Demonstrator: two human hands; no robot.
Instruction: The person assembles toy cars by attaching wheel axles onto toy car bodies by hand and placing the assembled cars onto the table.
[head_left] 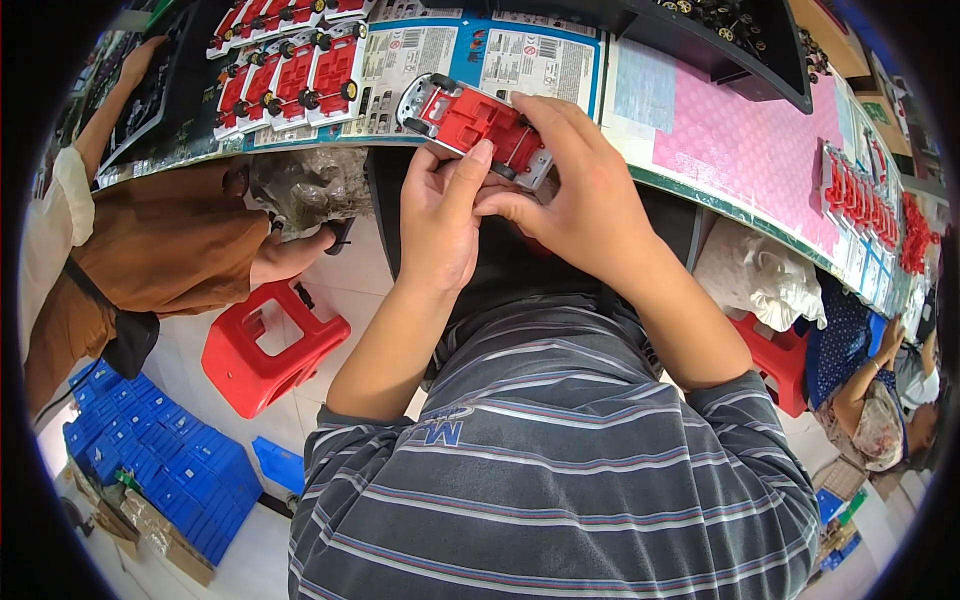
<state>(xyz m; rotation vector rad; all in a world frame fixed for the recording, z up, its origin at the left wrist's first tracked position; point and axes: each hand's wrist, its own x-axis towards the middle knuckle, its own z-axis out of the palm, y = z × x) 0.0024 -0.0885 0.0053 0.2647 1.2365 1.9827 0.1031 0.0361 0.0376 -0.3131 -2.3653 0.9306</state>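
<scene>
Underside of a toy car held in both hands above the near edge of a table, which serves as reference for all positions. The toy car (478, 128) lies tilted with its red base facing up and its pale body beneath, clear of the table (628, 140). The left hand (440, 215) is partly closed, its thumb pressed on the red base and its fingers curled below; the right hand (585, 180) is bent around the opposite end, its fingers at the far side and its thumb at the near side. On the left part of the table stand rows of similar upturned cars (305, 88), beside printed cards (410, 70). At the table's back, a black tray (690, 40) contains small wheels (735, 28) with gold-coloured hubs. A pink sheet (745, 130) covers much of the table's right part, with a line of red-and-pale parts (860, 200) near its outer end. Below the table's left part, on the floor, stand a red stool (235, 365) and, farther from the table, stacked blue boxes (165, 455). A co-worker in brown clothing (165, 240) stands at the table's left part.
</scene>
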